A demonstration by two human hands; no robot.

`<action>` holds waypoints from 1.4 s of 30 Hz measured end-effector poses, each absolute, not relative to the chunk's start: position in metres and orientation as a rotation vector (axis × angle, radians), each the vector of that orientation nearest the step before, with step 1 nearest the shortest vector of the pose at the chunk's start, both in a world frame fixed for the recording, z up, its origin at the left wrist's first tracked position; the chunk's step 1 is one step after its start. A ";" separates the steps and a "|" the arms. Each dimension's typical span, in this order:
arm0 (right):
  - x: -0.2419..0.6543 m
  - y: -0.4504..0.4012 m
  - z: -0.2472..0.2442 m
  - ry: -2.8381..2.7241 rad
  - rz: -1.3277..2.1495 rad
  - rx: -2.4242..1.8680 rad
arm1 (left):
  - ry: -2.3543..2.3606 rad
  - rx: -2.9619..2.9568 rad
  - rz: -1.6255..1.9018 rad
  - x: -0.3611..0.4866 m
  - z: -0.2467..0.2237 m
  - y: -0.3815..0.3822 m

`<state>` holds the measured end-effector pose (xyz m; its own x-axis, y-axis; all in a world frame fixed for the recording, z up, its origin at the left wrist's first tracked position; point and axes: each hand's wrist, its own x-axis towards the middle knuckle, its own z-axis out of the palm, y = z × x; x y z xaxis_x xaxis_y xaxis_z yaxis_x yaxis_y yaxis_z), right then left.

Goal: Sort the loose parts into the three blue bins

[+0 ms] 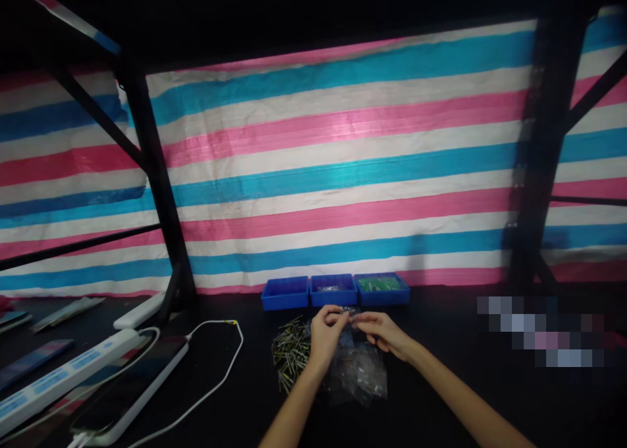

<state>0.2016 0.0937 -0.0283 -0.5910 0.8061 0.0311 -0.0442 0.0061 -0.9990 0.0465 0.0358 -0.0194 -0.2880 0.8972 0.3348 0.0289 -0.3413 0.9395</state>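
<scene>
My left hand (325, 336) and my right hand (385, 334) meet above a heap of clear plastic bags (361, 373). The fingertips of both are pinched close together at a small clear bag (349, 312), whose contents are too small to make out. Left of the bags lies a pile of thin metallic pieces (290, 353), partly behind my left hand. Beyond the hands stand three blue trays in a row: the left tray (285, 303) looks bare inside, the middle tray (334, 299) holds small clear items, and the right tray (385, 298) holds green pieces.
On the left lie a white power strip (68, 373), a phone (134, 389) with a white cable (215, 386), and another dark phone (36, 363). Black frame posts (159, 174) stand before a striped sheet (343, 174). A pixelated patch covers the right side.
</scene>
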 end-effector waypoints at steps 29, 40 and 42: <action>0.198 0.091 -0.031 -1.646 1.534 -0.849 | 1.528 1.556 1.639 0.048 -0.017 0.027; 0.197 0.105 -0.043 -1.517 1.588 -0.902 | 1.542 1.401 1.834 0.040 -0.019 0.034; 0.199 0.109 -0.044 -1.464 1.592 -0.914 | 1.591 1.388 1.862 0.037 -0.020 0.036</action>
